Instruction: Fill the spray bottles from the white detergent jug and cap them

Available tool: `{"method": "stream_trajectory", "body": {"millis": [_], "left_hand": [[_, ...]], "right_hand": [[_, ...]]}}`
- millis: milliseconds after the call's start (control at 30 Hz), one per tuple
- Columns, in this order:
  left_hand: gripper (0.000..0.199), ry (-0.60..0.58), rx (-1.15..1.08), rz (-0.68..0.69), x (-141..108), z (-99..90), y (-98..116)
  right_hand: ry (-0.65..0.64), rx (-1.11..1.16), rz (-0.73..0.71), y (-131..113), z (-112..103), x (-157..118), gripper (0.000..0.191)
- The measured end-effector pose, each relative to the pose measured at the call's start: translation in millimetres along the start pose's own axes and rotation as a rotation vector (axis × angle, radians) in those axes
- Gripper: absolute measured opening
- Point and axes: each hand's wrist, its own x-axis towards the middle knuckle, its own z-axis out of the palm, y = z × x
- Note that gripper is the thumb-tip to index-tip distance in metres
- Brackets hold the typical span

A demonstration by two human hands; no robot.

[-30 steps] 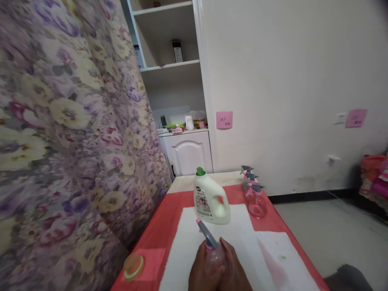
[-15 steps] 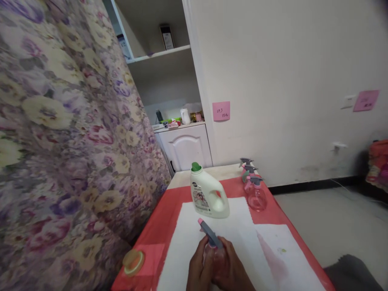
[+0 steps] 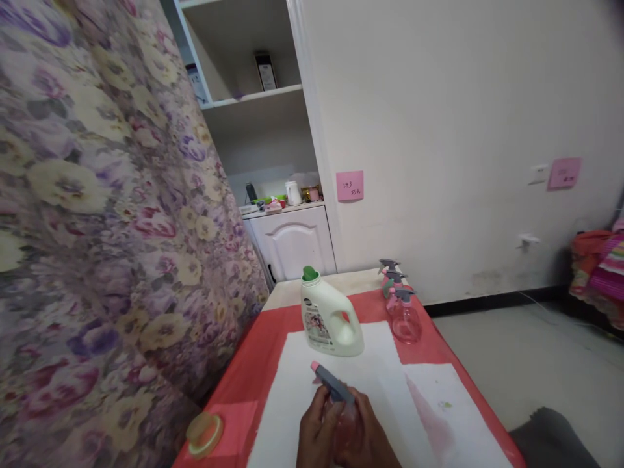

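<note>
A pink spray bottle (image 3: 345,429) with a grey and pink spray head (image 3: 332,383) stands between my hands at the bottom centre, over white paper. My left hand (image 3: 314,426) wraps its left side, fingers near the neck. Around the right side and just below the spray head closes my right hand (image 3: 371,429). The lower part of the bottle is hidden by the hands. Just beyond them, a pale green jug (image 3: 331,318) with a green spout and a handle on its right stands upright on the paper's far part.
Several pink spray bottles (image 3: 406,322) line the table's right far edge. A round lid-like item (image 3: 205,434) lies at the left edge of the red cloth (image 3: 253,351). A floral curtain (image 3: 117,260) hangs left; a stained sheet (image 3: 468,416) lies right.
The view has shifted slightly, so the table and jug appear a little further left and lower. Both hands stay on the spray bottle, whose spray head leans slightly more to the left.
</note>
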Motion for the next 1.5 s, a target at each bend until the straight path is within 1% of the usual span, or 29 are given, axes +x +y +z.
{"method": "stream_trajectory", "body": {"millis": [67,133,200,267,333,433,567,633,700,767,833,1000,1167,1267,1367,1467,1500], "left_hand": [[0.041,0.051,-0.01,-0.007,0.7,3.8,-3.6],[0.043,0.129,-0.003,-0.038,1.3,8.7,-8.2],[0.045,0.209,0.019,-0.07,1.3,13.8,-13.0],[0.047,0.251,0.018,-0.073,0.4,17.7,-17.7],[0.049,0.24,-0.009,-0.04,-0.8,18.8,-21.8],[0.051,0.182,-0.037,0.013,-2.4,15.8,-23.5],[0.045,0.15,-0.062,0.016,-4.8,12.7,-11.1],[0.04,0.182,-0.065,0.011,-6.1,14.8,-2.6],[0.038,0.244,-0.073,0.008,-6.9,18.7,2.2],[0.041,0.313,-0.083,-0.018,-6.7,22.3,1.5],[0.044,0.329,-0.087,-0.037,-5.8,23.9,-3.5],[0.044,0.177,-0.143,0.023,-5.2,17.5,-15.6],[0.04,0.139,-0.167,0.016,-4.6,12.5,-14.0],[0.041,0.174,-0.182,-0.003,-2.4,16.8,-12.2],[0.042,0.248,-0.167,-0.032,-1.3,24.2,-11.6],[0.043,0.312,-0.152,-0.058,-2.8,28.9,-10.7],[0.042,0.312,-0.148,-0.053,-3.8,29.0,-10.3]], "right_hand": [[0.0,0.033,0.012,-6.3,-0.9,0.6,0.089],[0.01,0.054,0.018,-9.4,-0.8,0.8,0.083],[0.036,0.028,0.013,-8.6,-0.2,0.5,0.076],[0.063,-0.021,0.008,-5.4,0.2,0.1,0.072],[0.08,-0.048,0.004,-2.7,0.2,-0.5,0.073],[0.076,-0.016,-0.005,-2.8,-0.7,-1.6,0.079],[0.057,-0.016,-0.014,-3.5,-1.9,-3.1,0.082],[0.069,-0.056,-0.019,-0.8,-1.8,-3.6,0.082],[0.078,-0.088,-0.02,2.8,-1.2,-3.9,0.079],[0.082,-0.1,-0.007,5.3,-0.6,-4.0,0.073],[0.085,-0.092,0.014,5.4,-0.4,-4.1,0.07],[0.057,-0.064,0.038,-0.7,-3.1,-5.2,0.07],[0.048,-0.059,0.061,-4.8,-4.1,-5.0,0.078],[0.06,-0.039,0.062,-5.7,-2.9,-3.5,0.074],[0.062,-0.023,0.068,-7.2,-3.2,-2.9,0.066],[0.087,-0.02,0.07,-9.1,-4.2,-3.8,0.066],[0.092,-0.021,0.073,-9.7,-4.4,-4.1,0.066]]}}
